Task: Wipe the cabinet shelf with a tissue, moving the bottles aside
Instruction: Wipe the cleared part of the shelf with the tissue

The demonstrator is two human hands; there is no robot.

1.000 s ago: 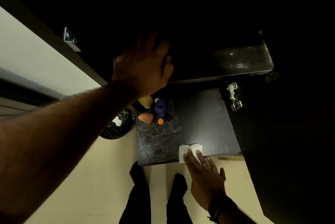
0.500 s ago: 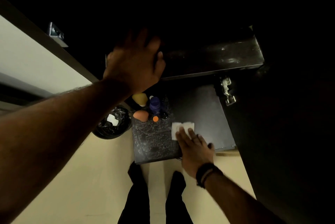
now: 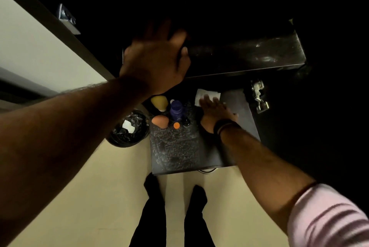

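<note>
Right hand [image 3: 216, 112] pressed the white tissue [image 3: 207, 94] onto the dark cabinet shelf [image 3: 179, 153].
Its fingers lay straight and together on the tissue's near edge, at the shelf's far end, just right of the bottles. The purple bottle [image 3: 176, 110], yellow bottle [image 3: 159, 102] and orange bottle [image 3: 160, 121] stood clustered at the far left. The left hand [image 3: 157, 61] rested with fingers spread on the upper shelf [image 3: 249, 55], its fingertips lost in the dark.

Dusty dark shelf [image 3: 175, 151], white paper tissue [image 3: 207, 95], glossy purple bottle [image 3: 176, 110]
</note>
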